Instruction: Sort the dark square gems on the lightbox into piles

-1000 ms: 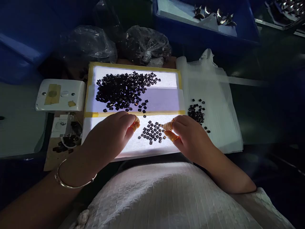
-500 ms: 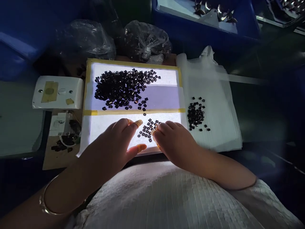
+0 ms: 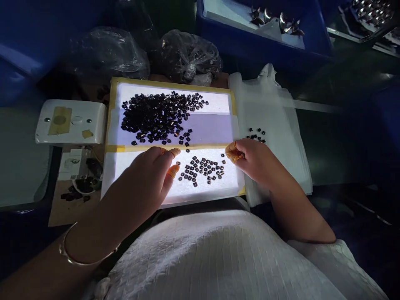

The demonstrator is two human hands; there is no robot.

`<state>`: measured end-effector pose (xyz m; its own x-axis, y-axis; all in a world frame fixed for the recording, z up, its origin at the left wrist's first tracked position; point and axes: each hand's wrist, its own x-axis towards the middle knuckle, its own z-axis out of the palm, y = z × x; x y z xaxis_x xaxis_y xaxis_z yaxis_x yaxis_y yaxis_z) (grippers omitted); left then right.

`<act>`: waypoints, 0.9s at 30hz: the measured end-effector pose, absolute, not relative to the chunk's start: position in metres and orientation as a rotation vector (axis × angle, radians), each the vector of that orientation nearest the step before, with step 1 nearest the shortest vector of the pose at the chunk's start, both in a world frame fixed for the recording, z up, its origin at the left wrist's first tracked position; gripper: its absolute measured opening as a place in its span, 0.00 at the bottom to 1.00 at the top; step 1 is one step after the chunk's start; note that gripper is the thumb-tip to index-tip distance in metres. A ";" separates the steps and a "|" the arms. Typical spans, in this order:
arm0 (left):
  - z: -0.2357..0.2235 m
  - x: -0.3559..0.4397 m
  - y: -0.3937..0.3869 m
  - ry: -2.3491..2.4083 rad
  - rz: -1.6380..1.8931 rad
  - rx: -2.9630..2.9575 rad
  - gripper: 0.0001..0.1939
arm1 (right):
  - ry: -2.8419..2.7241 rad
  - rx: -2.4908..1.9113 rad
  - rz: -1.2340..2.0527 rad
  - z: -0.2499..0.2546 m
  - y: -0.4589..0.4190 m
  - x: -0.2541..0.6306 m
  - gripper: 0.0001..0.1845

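Note:
On the lit panel (image 3: 140, 166), small black squarish pieces (image 3: 204, 167) lie spread in a loose single layer, several with pale marks on top. My left hand (image 3: 153, 173) is at their left edge, yellow covers on its fingertips, thumb and forefinger apart with nothing seen between them. At the right of the spread is my right hand (image 3: 253, 160), its yellow-covered fingers curled together. Whatever they may hold is hidden. A dense heap of the same black pieces (image 3: 153, 114) covers the panel's upper left. More black pieces (image 3: 256, 130) on the white sheets are partly hidden behind my right hand.
White sheets (image 3: 281, 166) lie right of the panel. A white switch plate (image 3: 71, 123) and a board with dark bits (image 3: 59, 212) are on the left. Clear plastic bags (image 3: 190, 54) stand behind. A blue bin (image 3: 265, 41) with shiny metal parts is at the back.
My right hand has moved right and up, away from the small pieces. They now cover a wider patch toward the right. My left hand has shifted slightly left, its thumb nearer the forefinger.

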<state>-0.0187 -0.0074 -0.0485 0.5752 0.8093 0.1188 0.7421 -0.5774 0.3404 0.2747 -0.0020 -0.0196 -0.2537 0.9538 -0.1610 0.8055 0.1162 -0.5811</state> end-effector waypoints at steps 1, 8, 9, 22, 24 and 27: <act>-0.049 -0.016 -0.005 1.295 0.379 2.565 0.18 | -2.150 -1.742 0.864 -0.020 0.000 0.276 0.10; -0.051 -0.001 0.003 1.232 0.380 2.598 0.18 | -2.261 -1.734 0.794 -0.015 0.000 0.276 0.11; -0.051 0.000 0.002 1.210 0.394 2.587 0.18 | -2.284 -1.709 0.756 -0.015 -0.001 0.277 0.11; -0.041 -0.011 -0.018 1.138 0.301 2.502 0.31 | -2.424 -1.451 0.657 -0.032 0.003 0.271 0.12; -0.043 -0.012 -0.022 1.129 0.273 2.544 0.32 | -2.381 -1.460 0.733 -0.031 0.005 0.270 0.12; -0.046 -0.008 -0.024 1.128 0.264 2.616 0.31 | -2.292 -1.520 0.750 -0.030 0.008 0.268 0.10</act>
